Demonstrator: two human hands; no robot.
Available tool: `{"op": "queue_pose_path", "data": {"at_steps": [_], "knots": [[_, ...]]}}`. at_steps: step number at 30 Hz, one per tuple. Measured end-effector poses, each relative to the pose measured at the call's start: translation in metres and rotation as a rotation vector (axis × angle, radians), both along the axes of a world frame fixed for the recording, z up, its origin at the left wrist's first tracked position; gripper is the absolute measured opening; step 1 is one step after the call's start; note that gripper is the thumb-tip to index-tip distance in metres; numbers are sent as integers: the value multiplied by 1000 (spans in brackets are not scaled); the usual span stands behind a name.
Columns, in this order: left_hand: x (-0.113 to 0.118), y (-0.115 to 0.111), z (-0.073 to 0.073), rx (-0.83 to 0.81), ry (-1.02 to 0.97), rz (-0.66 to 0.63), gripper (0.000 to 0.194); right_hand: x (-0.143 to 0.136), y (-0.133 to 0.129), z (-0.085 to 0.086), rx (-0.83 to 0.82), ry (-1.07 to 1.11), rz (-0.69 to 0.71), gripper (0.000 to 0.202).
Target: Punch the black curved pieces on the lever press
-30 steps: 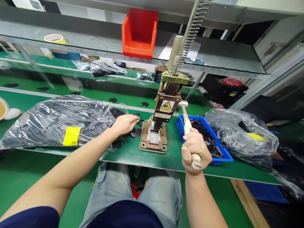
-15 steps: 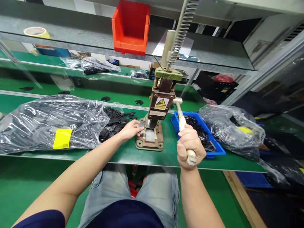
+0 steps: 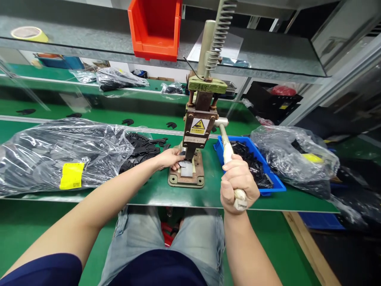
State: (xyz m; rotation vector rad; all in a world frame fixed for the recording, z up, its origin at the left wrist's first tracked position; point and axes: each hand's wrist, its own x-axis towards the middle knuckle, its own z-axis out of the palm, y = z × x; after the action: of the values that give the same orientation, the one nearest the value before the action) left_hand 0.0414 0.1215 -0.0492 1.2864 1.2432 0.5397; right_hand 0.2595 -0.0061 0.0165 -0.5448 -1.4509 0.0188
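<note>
A hand press (image 3: 200, 123) with a yellow warning label stands on the green bench. My right hand (image 3: 239, 182) is wrapped round its pale, tape-covered lever (image 3: 227, 149). At the foot of the press my left hand (image 3: 172, 158) pinches a small dark piece (image 3: 181, 153), largely covered by the fingers. That piece is at the left side of the press's lower block, above a light plate (image 3: 187, 169) on the metal base (image 3: 199, 179). Whether it touches the block cannot be made out. Loose black curved parts (image 3: 139, 149) lie left of the press.
A clear bag (image 3: 59, 151) of dark parts lies on the left. To the right are a blue tray (image 3: 275, 178) of black parts and another plastic bag (image 3: 291, 153). An orange bin (image 3: 156, 49) stands on the shelf above.
My left hand has moved slightly right with the piece, closer to the press's lower block. My right hand keeps its hold on the lever. The whole view has shifted a little.
</note>
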Motion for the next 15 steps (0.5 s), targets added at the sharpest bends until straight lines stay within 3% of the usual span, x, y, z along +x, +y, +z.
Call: {"op": "queue_pose_path", "data": {"at_steps": [11,15], "knots": [[13,3,8,-30,144,-38,21,3,5,-3,46,-7,21,22],[-7,2,19,58,34,-178,25,8,2,-2,18,-52,26,20]]}}
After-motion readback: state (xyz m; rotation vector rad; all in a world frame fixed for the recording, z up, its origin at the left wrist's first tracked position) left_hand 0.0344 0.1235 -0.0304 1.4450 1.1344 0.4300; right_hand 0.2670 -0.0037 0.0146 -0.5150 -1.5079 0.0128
